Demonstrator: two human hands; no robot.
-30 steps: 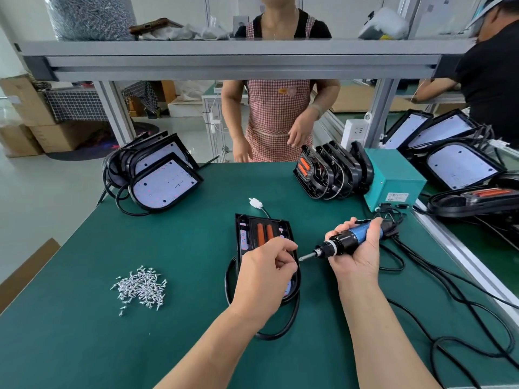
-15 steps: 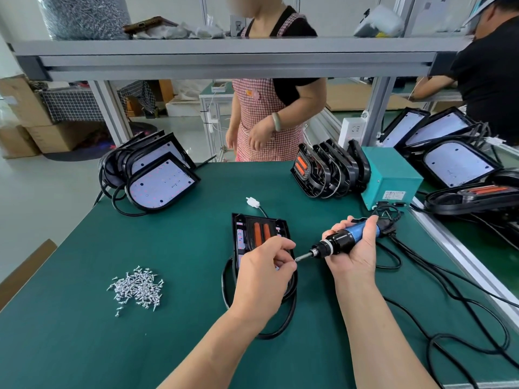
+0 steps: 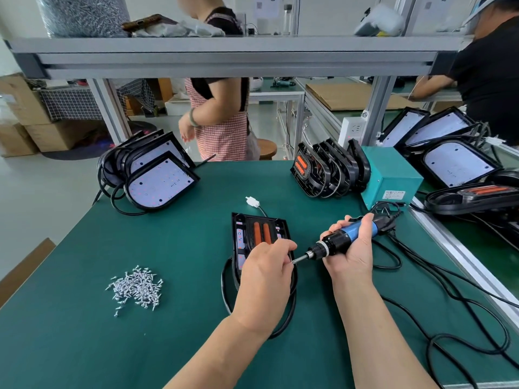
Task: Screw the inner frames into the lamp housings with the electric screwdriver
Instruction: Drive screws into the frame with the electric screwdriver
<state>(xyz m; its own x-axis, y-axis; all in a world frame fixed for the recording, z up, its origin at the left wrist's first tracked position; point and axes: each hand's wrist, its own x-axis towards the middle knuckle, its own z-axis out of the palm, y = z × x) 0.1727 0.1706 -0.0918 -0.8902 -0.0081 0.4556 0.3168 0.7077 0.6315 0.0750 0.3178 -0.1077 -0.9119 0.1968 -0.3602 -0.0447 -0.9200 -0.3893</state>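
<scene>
The electric screwdriver (image 3: 341,240) is gripped in the right hand (image 3: 352,252), whose fingers (image 3: 338,226) are wrapped round its blue and black body. Its bit is pointed across at the left hand (image 3: 265,276). The left fingers (image 3: 283,245) are curled, and the tip of the bit is pinched between thumb and forefinger; whether a screw is held there cannot be told.

The lamp housing (image 3: 252,230) is laid flat on the green desk (image 3: 84,346), directly under the left fingers and partly covered by that hand. Two orange strips can be seen in its uncovered half, beyond the left fingertips. A black cable (image 3: 283,329) is looped round it below the left wrist, and a white connector (image 3: 252,201) is seen just past its far edge.

A heap of screws (image 3: 137,287) is spread well to the left of the left fingers. More housings (image 3: 160,183) are stacked far beyond them to the left. A row of upright black frames (image 3: 328,172) is leaned against a teal box (image 3: 390,178) beyond the right fingers.
</scene>
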